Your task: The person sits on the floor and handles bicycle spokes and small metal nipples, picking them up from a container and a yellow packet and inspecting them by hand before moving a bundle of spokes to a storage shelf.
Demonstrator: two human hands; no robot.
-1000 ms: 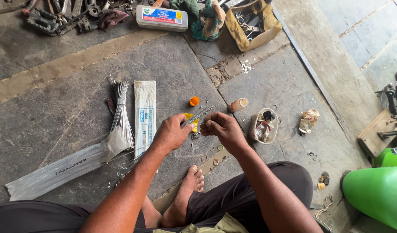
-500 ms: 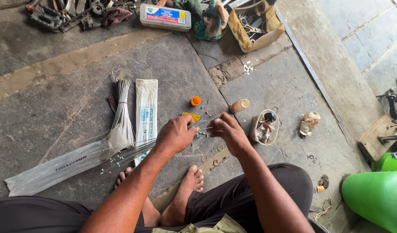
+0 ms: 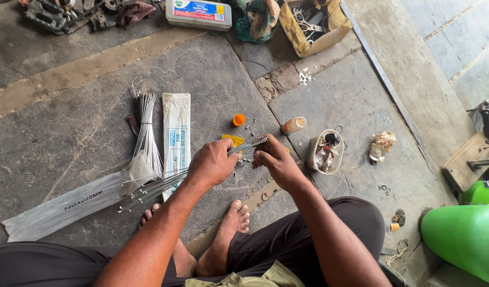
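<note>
Evidently both fists closed: left hand around thin metal spokes, right hand pinching their tips.

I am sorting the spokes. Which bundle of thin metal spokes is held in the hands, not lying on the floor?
The bundle of spokes gripped by the left hand and right hand. The other bundle lies untouched beside the white packet.

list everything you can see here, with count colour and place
held spokes: one bunch, silver, in both hands
tied spokes: one bundle, silver, floor at left
long plastic bag: one, clear, lower left
flat packet: one, white, beside the tied spokes
cap: one, orange, floor above the hands
small bottle: one, orange-brown, lying right of the cap
oval tub: one, white, right of the hands
box: one, white and blue, top
green object: one, lower right
feet: two, bare, bottom centre
left hand: grips the bunch
right hand: fingers at the bunch's tip
</note>
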